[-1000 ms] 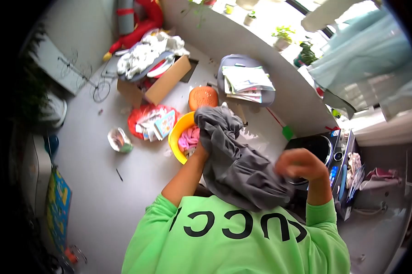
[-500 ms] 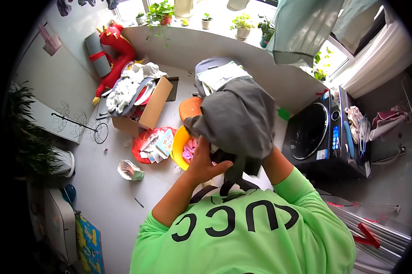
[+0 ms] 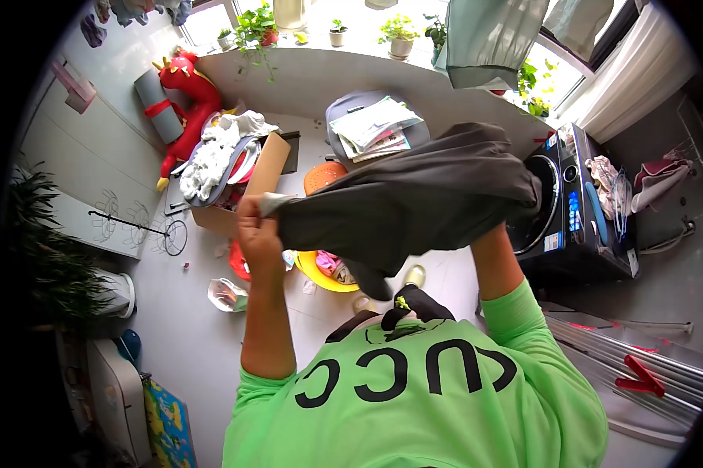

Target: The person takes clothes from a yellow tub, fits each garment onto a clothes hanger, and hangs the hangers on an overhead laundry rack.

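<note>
A dark grey garment (image 3: pixel 414 199) is stretched sideways in front of me; its exact kind is unclear. My left hand (image 3: pixel 256 234) is closed on its left end, where a pale patch shows by the fingers. At the other end, my right hand (image 3: pixel 488 240) holds the cloth up from underneath, its fingers hidden by the folds. Below the garment, partly covered, stands a yellow basin (image 3: pixel 314 273) with pink and other cloths in it. An orange stool or seat (image 3: pixel 324 176) shows just behind the cloth.
A black washing machine (image 3: pixel 593 249) stands at right, with folded metal racks (image 3: pixel 640 366) nearer me. Papers (image 3: pixel 373 125) lie on a grey seat ahead. To the left are a cardboard box (image 3: pixel 265 171), white clothes (image 3: pixel 215 160), a small bag (image 3: pixel 226 295) and a wire stand (image 3: pixel 133 222).
The bunched garment has been spread out sideways. My left hand has moved left and up with one end, my right hand to the right. The papers on the grey seat are now uncovered.
</note>
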`<state>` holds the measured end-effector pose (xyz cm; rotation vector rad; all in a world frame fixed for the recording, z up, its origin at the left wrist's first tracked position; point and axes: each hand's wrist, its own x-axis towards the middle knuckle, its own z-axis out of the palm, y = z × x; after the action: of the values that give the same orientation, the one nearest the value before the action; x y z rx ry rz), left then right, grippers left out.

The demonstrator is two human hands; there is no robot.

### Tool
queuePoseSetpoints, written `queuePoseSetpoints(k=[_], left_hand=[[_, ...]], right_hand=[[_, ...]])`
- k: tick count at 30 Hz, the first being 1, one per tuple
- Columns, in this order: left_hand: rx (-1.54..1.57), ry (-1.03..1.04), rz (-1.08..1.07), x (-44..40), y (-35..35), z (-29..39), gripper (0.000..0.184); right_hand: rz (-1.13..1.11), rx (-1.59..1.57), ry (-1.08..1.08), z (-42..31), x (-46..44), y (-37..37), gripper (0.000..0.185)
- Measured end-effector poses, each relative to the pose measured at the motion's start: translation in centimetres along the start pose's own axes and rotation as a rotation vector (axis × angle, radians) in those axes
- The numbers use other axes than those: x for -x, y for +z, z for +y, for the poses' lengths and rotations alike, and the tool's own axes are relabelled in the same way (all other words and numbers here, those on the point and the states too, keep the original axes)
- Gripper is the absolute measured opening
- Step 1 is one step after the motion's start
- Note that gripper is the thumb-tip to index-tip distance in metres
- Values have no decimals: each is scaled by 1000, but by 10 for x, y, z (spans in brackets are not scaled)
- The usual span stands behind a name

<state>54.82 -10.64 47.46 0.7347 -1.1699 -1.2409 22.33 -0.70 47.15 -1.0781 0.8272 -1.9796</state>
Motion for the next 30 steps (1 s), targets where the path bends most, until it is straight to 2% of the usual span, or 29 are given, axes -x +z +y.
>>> queuePoseSetpoints(k=[2, 5, 6, 10, 11, 13, 15, 16, 17, 18, 19, 20, 21, 22, 23, 25, 28, 30], left_hand=[[39, 41, 131, -17, -23, 8, 9], [82, 65, 331, -41, -40, 36, 21], [87, 60, 347, -49, -48, 43, 22], [176, -46, 395, -81, -93, 55, 28], [235, -99, 388, -84, -92, 61, 34], [156, -49, 403, -76, -69, 69, 40], [-117, 30, 165, -71, -42, 50, 45], [-420, 136, 64, -63, -18, 41, 49], [-698, 226, 55, -56, -7, 6, 57], [-824, 348, -107, -38, 23, -3, 63], [-808, 183, -365, -18, 62, 10, 64], [-612, 259, -534, -9, 92, 2, 62], [-565, 50, -618, 4, 114, -9, 60], [-438, -75, -630, 13, 128, -39, 56], [-493, -139, -607, 19, 143, -51, 47], [-487, -99, -538, 26, 149, -104, 34], [-484, -67, -591, 42, 149, -155, 28], [-625, 11, -690, 54, 150, -155, 24]], right_hand=[[47, -75, -17, -7, 1, -14, 44], [110, -497, 155, -21, -3, -23, 40], [198, -487, 164, -29, -1, -17, 35], [183, -455, 149, -39, -5, -32, 32], [174, -442, 160, -41, -4, -34, 33], [155, -414, 182, -42, -4, -35, 35], [116, -408, 190, -44, -5, -10, 38], [94, -418, 200, -41, -6, -1, 38], [70, -426, 208, -40, -7, 9, 39], [51, -433, 257, -42, -8, 22, 39], [33, -441, 309, -46, -7, 34, 38], [15, -448, 362, -48, -6, 43, 38], [59, -437, 382, -48, -5, 47, 34], [105, -427, 400, -48, -3, 49, 30], [152, -417, 412, -50, -3, 50, 26], [221, -379, 424, -57, 0, 44, 27], [234, -296, 337, -65, 5, 9, 27], [250, -210, 361, -69, 8, -29, 41]])
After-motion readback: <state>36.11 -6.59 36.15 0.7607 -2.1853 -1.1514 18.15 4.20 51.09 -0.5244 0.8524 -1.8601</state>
